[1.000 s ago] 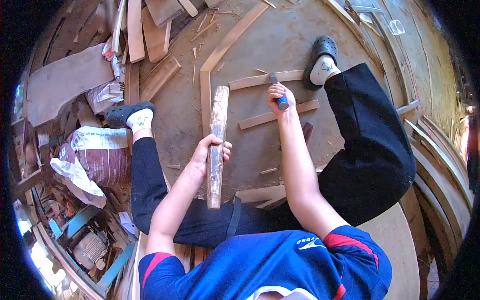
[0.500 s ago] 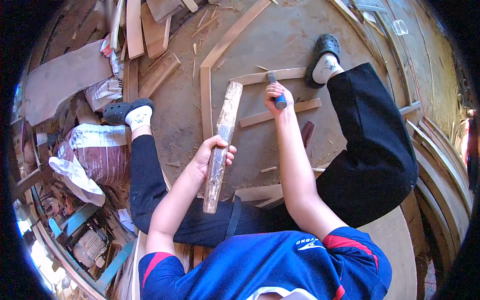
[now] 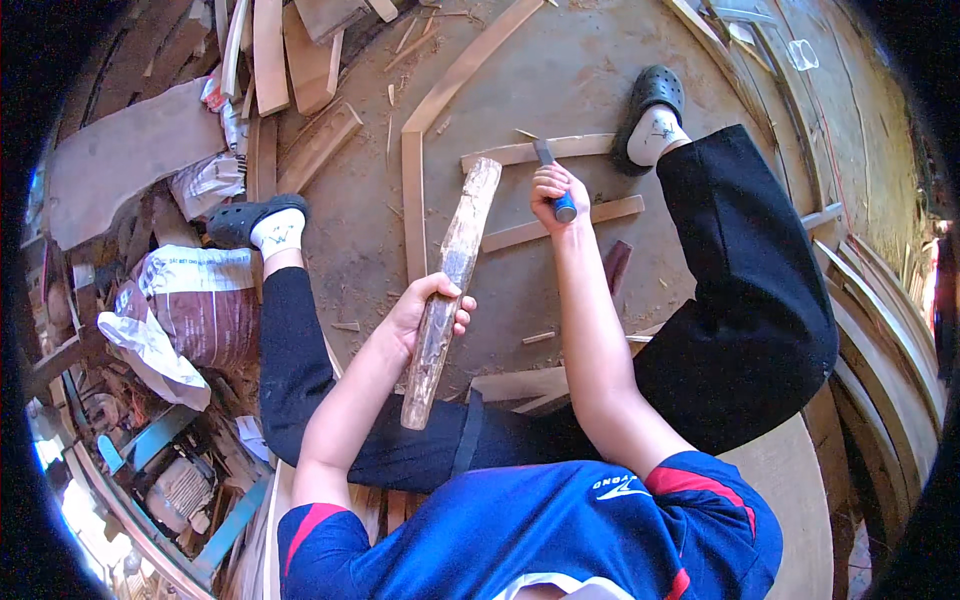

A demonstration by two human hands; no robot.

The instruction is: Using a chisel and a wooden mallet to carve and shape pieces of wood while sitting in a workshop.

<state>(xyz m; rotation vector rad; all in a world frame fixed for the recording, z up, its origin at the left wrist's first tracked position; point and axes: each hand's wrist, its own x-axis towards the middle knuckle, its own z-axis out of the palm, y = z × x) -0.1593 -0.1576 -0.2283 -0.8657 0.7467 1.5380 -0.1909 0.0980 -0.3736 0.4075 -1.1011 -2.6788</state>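
Observation:
My left hand (image 3: 432,312) is wrapped round the middle of a worn wooden stick (image 3: 470,225), thick as a club, which slants up and away to the right. In my right hand (image 3: 556,196) is a chisel (image 3: 543,152) with a blue handle; its flat metal blade points away from me. The blade's tip lies over or against a narrow wooden strip (image 3: 580,147) on the floor, and I cannot tell whether they touch. My right shoe stands on or against that strip's right end. Another loose wooden strip (image 3: 615,209) lies just behind the right hand.
An angled wooden piece (image 3: 414,200) lies on the floor (image 3: 350,215) left of the stick. Boards and offcuts (image 3: 310,60) pile up at the far left. A brown and white sack (image 3: 205,310) and a motor (image 3: 182,498) sit at left. Curved planks (image 3: 880,360) line the right side.
The wooden stick has tilted slightly, its far end shifting right and its near end left. The chisel has moved very slightly, and both hands keep their grip.

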